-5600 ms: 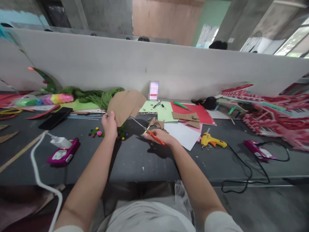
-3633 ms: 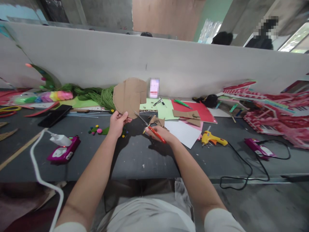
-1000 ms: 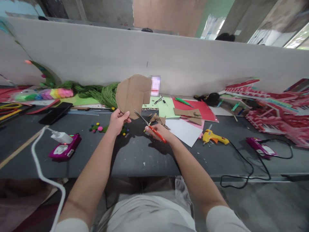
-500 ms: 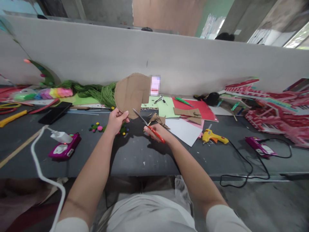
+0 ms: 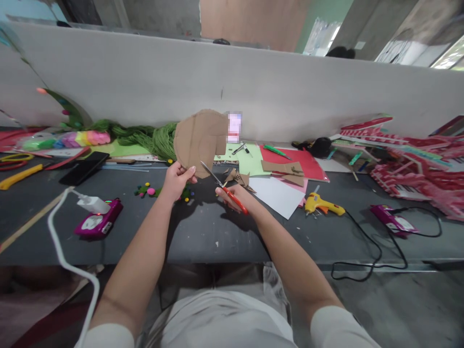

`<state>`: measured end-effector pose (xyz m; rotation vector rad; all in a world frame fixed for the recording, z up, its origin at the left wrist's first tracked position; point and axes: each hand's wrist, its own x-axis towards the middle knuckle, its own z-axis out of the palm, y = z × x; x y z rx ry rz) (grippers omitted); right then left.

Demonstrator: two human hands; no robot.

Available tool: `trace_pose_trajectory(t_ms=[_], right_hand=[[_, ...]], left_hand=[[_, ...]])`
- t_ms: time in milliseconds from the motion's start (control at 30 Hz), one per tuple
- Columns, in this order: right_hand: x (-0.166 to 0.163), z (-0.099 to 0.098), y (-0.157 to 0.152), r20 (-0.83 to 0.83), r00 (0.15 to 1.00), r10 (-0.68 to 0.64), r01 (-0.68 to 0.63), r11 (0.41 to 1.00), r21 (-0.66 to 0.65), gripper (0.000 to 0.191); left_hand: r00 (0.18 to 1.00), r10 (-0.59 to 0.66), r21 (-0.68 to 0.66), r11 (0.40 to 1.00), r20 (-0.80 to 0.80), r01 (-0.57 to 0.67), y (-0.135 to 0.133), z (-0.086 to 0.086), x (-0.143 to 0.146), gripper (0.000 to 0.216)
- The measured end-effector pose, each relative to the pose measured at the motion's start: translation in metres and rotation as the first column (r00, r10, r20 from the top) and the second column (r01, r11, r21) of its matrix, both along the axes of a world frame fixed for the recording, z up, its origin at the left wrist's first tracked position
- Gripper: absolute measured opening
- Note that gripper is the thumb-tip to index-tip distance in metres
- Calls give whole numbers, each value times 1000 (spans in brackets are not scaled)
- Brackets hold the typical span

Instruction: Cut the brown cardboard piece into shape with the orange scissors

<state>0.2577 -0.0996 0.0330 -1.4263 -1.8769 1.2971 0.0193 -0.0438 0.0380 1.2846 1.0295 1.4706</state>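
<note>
My left hand [image 5: 180, 180] pinches the lower left edge of a brown cardboard piece [image 5: 198, 137], rounded on the left and stepped on the right, held up above the table. My right hand [image 5: 235, 198] is wrapped round the red handles of a pair of scissors [image 5: 217, 180]. The blades point up and left, their tip at the lower part of the cardboard; whether they touch it I cannot tell. Behind the cardboard lies a bundle of green yarn [image 5: 163, 140]. Small cardboard scraps [image 5: 239, 180] lie just beyond my right hand.
On the dark table [image 5: 203, 241] are a yellow glue gun [image 5: 322, 205], white paper [image 5: 277, 195], a red sheet [image 5: 308, 164], a green cutter [image 5: 276, 152], a black phone [image 5: 84, 167] and purple power strips [image 5: 99, 222]. Pink-red structures [image 5: 409, 174] stand at right. A low grey partition [image 5: 145, 77] runs behind.
Very little differs. The whole view has shifted slightly; both hands keep their hold on the cardboard and the scissors.
</note>
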Motion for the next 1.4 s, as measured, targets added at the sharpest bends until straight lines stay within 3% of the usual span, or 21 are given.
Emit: trace_pose_trajectory(t_ms=[167, 533, 867, 1400], right_hand=[[-3, -4, 1, 0, 1000, -17, 17, 999, -47, 68], [-5, -2, -2, -40, 998, -38, 39, 999, 32, 67], [-9, -3, 0, -77, 994, -75, 70, 995, -67, 69], [-22, 2, -5, -207, 971, -124, 104, 989, -103, 66]], left_hand=[[1000, 1, 1, 1000, 6, -1, 1, -2, -2, 36], [1000, -30, -9, 1000, -9, 30, 0, 0, 2, 41], [999, -33, -9, 999, 7, 33, -1, -1, 3, 41], [998, -45, -2, 999, 41, 45, -4, -3, 10, 39]])
